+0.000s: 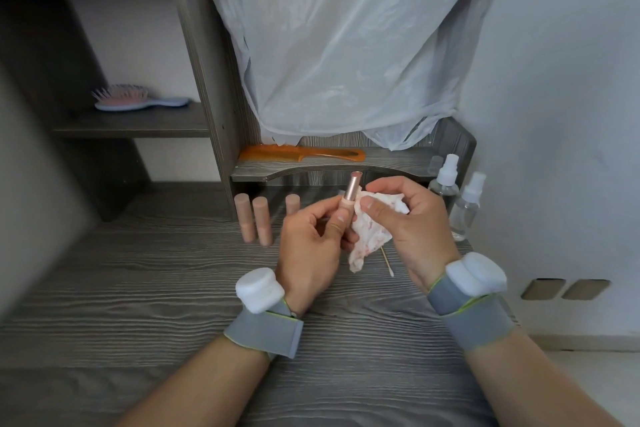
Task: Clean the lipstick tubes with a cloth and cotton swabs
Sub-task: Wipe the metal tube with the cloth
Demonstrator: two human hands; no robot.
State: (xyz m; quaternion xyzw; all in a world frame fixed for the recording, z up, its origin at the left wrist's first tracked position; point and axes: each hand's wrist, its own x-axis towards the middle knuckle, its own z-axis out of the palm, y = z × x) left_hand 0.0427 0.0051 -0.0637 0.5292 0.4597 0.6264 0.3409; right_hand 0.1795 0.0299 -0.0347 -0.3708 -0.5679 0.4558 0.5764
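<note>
Holding one lipstick tube [350, 198] upright above the desk [138, 288], the left hand [311, 246] pinches the pink lower barrel between thumb and curled fingers. The metallic rose upper part sticks up past the fingertips, in front of the low shelf [311, 168]. The right hand [412, 225] grips a crumpled white cloth [367, 243] with pink-red stains, thumb and fingers curled round it, and the cloth is pressed to the right side of the tube. The loose end of the cloth hangs down between the two hands. Cannot tell if it touches the desk.

A cotton swab [388, 262] lies on the desk just beside the hanging cloth, its upper end hidden behind the cloth and right hand.

Three more pink tubes stand upright at the back of the desk, left of the hands: the left tube [242, 215] and middle tube [262, 220] just beside each other, the third tube [292, 204] partly hidden behind the left fingers.

Two clear spray bottles [446, 184] stand at the right by the wall, behind the right hand. An orange comb [301, 152] lies on the low shelf. A hairbrush [138, 99] lies on a side shelf at the left. A translucent plastic bag [346, 45] with red print hangs above the low shelf. Both wrists wear gray bands [266, 326] with white blocks on top.
</note>
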